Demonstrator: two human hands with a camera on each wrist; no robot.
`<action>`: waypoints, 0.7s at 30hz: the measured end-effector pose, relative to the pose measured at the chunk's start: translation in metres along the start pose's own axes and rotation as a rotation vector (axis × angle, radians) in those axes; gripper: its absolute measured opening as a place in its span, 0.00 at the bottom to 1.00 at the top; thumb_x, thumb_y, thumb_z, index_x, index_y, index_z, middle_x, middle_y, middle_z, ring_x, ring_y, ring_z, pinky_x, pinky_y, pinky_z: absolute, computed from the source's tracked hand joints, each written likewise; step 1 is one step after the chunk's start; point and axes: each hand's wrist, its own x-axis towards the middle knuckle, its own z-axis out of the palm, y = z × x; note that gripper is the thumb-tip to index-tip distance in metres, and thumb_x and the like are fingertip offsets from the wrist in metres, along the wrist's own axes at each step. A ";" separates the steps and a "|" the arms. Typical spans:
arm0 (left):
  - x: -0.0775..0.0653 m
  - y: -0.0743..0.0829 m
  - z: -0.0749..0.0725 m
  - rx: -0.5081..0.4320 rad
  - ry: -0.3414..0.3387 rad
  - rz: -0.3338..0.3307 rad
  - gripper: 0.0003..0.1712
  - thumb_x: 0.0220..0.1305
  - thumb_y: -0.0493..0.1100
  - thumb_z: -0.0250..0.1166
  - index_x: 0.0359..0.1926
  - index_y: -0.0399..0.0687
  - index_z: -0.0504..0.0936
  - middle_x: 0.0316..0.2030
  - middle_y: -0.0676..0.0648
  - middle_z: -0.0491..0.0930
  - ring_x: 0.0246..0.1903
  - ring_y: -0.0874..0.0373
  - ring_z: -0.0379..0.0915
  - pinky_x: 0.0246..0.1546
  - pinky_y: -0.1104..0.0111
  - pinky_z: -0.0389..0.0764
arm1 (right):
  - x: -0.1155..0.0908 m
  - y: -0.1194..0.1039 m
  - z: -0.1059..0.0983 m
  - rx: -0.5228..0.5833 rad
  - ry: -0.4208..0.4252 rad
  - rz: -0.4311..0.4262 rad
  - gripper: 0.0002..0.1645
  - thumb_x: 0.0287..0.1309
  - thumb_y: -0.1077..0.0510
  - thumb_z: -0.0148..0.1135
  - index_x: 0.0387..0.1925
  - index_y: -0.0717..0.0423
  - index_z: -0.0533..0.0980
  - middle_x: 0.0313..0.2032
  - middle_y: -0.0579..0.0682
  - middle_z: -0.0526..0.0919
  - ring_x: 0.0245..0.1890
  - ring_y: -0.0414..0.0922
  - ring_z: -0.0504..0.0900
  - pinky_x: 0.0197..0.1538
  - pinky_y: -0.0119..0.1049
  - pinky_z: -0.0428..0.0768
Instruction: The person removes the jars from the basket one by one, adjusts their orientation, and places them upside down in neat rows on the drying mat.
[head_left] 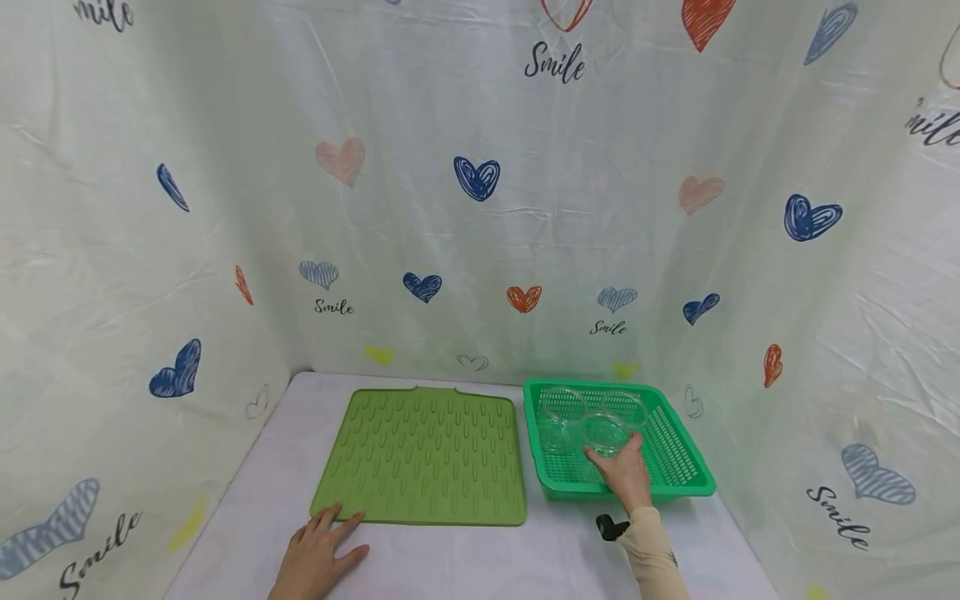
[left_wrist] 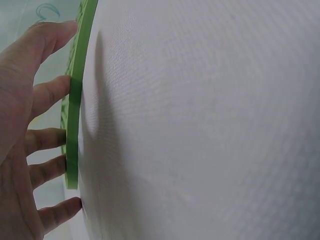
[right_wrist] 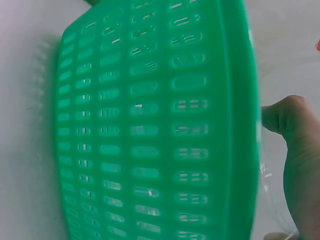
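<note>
A: Begin at the left. State of the left hand (head_left: 317, 554)?
B: Spread wide, fingers nearly straight, gripping nothing. It rests at the near left corner of a flat, olive-green rectangular mat with raised oblong ribs (head_left: 427, 467). The left wrist view shows the lowest fingertip past the mat's corner, against the white cloth-covered table (head_left: 465, 558).
A: Reason for that placement?
B: In my judgement, a light touch that steadies the mat.
A: The mat itself?
B: Flat on the table, left of centre, bare on top. Its ribs would suit holding wet items off the surface, though that is inference.
A: Proceed right.
B: A bright green rectangular plastic basket with slotted walls (head_left: 681, 442) stands just beside the mat. Inside are three clear round cups, glass or plastic, I cannot tell which: a far left cup (head_left: 561, 408), a near middle cup (head_left: 602, 432) and a far right cup (head_left: 633, 404). Grouped so closely, they presumably support one another.
A: The right hand (head_left: 626, 475)?
B: It reaches over the basket's near wall and holds the near middle cup, thumb at the left and fingers at the right. That cup is probably chosen as the easiest to reach.
A: Firmness of grip?
B: Cannot tell; in the right wrist view the basket wall hides most of it.
</note>
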 end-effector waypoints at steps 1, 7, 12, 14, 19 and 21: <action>0.000 0.000 0.000 0.002 -0.002 -0.002 0.37 0.53 0.69 0.63 0.58 0.54 0.79 0.61 0.36 0.71 0.61 0.34 0.65 0.52 0.34 0.69 | -0.001 -0.001 0.000 0.000 0.011 -0.008 0.67 0.49 0.35 0.69 0.67 0.73 0.42 0.49 0.79 0.72 0.41 0.68 0.79 0.34 0.55 0.80; 0.003 -0.001 0.000 0.003 -0.017 -0.005 0.36 0.54 0.70 0.63 0.58 0.55 0.80 0.59 0.37 0.72 0.59 0.35 0.66 0.51 0.34 0.70 | -0.006 -0.014 -0.004 0.001 0.113 -0.093 0.63 0.49 0.41 0.71 0.69 0.71 0.45 0.58 0.76 0.66 0.54 0.70 0.72 0.49 0.62 0.76; 0.004 -0.002 0.001 0.013 -0.021 -0.001 0.36 0.54 0.70 0.62 0.58 0.56 0.80 0.59 0.37 0.72 0.59 0.36 0.67 0.51 0.35 0.70 | -0.012 -0.029 -0.008 -0.047 0.223 -0.238 0.61 0.44 0.44 0.75 0.69 0.67 0.52 0.60 0.71 0.67 0.57 0.67 0.70 0.55 0.62 0.72; 0.004 -0.002 0.001 0.014 -0.023 -0.005 0.36 0.54 0.70 0.62 0.58 0.56 0.80 0.59 0.37 0.72 0.59 0.36 0.67 0.51 0.35 0.70 | -0.015 -0.035 -0.009 -0.082 0.261 -0.308 0.61 0.41 0.44 0.77 0.69 0.66 0.54 0.58 0.70 0.69 0.55 0.66 0.71 0.54 0.62 0.73; 0.004 -0.002 0.000 0.006 -0.037 -0.023 0.36 0.53 0.70 0.63 0.58 0.57 0.80 0.59 0.36 0.71 0.60 0.35 0.66 0.52 0.34 0.69 | -0.023 -0.051 -0.006 -0.149 0.325 -0.475 0.63 0.36 0.42 0.78 0.68 0.65 0.57 0.55 0.69 0.71 0.52 0.65 0.72 0.53 0.62 0.73; 0.004 -0.001 -0.001 0.007 -0.043 -0.031 0.37 0.53 0.71 0.62 0.58 0.57 0.80 0.59 0.36 0.71 0.60 0.35 0.66 0.53 0.34 0.69 | -0.026 -0.058 -0.005 -0.173 0.340 -0.535 0.63 0.34 0.41 0.78 0.68 0.63 0.58 0.55 0.67 0.71 0.52 0.64 0.72 0.54 0.62 0.73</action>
